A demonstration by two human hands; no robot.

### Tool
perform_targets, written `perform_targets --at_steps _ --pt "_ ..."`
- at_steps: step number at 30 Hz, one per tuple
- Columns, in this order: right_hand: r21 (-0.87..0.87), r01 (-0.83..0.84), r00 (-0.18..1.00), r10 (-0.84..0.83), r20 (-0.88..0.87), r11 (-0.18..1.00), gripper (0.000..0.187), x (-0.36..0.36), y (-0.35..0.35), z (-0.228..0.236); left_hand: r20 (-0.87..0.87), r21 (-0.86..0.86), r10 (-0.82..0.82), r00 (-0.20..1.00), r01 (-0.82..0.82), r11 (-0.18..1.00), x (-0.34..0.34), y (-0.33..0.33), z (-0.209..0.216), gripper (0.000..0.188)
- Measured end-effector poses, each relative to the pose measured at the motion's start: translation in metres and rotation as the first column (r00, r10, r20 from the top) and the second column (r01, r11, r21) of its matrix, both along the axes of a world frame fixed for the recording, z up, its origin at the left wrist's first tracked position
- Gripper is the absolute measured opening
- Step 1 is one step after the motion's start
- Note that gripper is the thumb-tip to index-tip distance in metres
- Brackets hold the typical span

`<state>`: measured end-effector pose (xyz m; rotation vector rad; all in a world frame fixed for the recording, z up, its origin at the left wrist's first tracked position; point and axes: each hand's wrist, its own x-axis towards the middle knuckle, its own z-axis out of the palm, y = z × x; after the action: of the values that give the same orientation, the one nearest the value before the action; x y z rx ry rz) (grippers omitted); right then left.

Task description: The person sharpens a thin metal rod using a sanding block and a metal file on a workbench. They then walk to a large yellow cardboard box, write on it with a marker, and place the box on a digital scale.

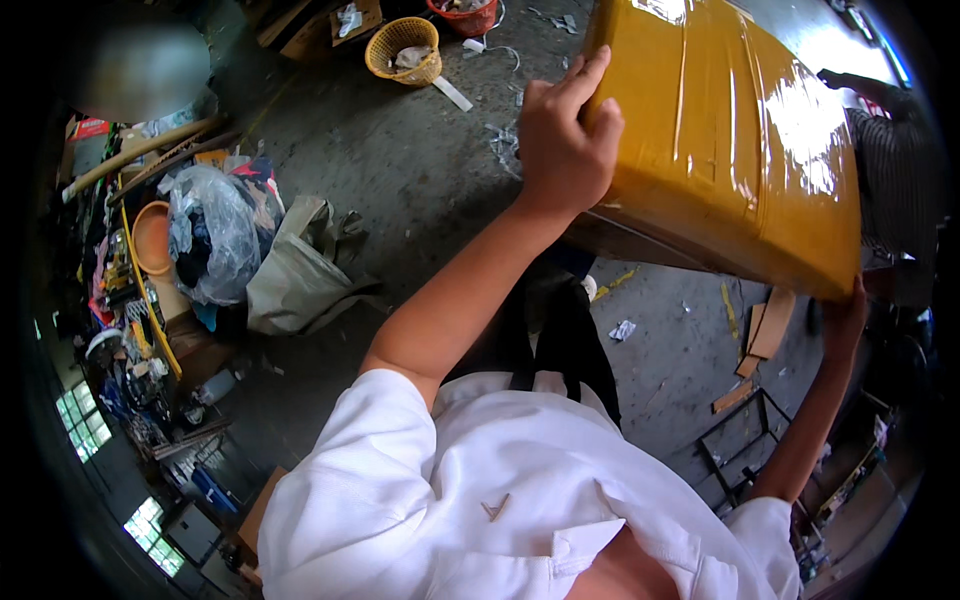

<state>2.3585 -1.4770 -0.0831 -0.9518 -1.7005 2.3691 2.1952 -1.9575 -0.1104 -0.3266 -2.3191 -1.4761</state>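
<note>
A large box wrapped in glossy yellow-brown tape fills the upper right, tilted between my two hands. My left hand presses against its left side, index finger stretched along the edge and thumb apart. At its near right corner is my right hand, fingers partly hidden behind the box. It appears to be held up off the floor, though its far underside is out of sight.
A person in striped clothing stands just beyond the box on the right. Flat cardboard pieces and a dark metal frame lie below it. A yellow basket stands at the top; bags and clutter line the left.
</note>
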Motion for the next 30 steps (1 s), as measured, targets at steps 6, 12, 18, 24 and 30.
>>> perform_targets --at_steps 6,12,18,24,30 --pt "0.31 0.06 0.998 -0.056 -0.02 0.949 0.06 0.052 -0.154 0.023 0.028 0.249 -0.439 0.898 0.419 0.873 -0.05 -0.062 -0.009 0.039" --pt "0.671 0.191 0.973 -0.229 -0.032 0.717 0.057 0.053 -0.229 0.006 0.226 0.398 -0.605 0.763 0.495 0.773 -0.062 -0.109 0.002 0.043" --pt "0.469 0.308 0.951 -0.272 -0.145 0.827 0.053 0.097 -0.165 -0.017 0.064 0.032 -0.509 0.858 0.508 0.861 0.012 -0.08 0.016 0.048" --pt "0.364 0.31 0.951 -0.287 -0.117 0.878 0.051 0.133 -0.104 -0.021 0.148 0.033 -0.438 0.887 0.439 0.898 0.101 -0.04 0.034 0.053" --pt "0.503 0.295 0.953 -0.285 -0.099 0.812 0.05 0.141 -0.078 -0.032 0.145 -0.075 -0.397 0.906 0.41 0.909 0.126 -0.026 0.035 0.053"
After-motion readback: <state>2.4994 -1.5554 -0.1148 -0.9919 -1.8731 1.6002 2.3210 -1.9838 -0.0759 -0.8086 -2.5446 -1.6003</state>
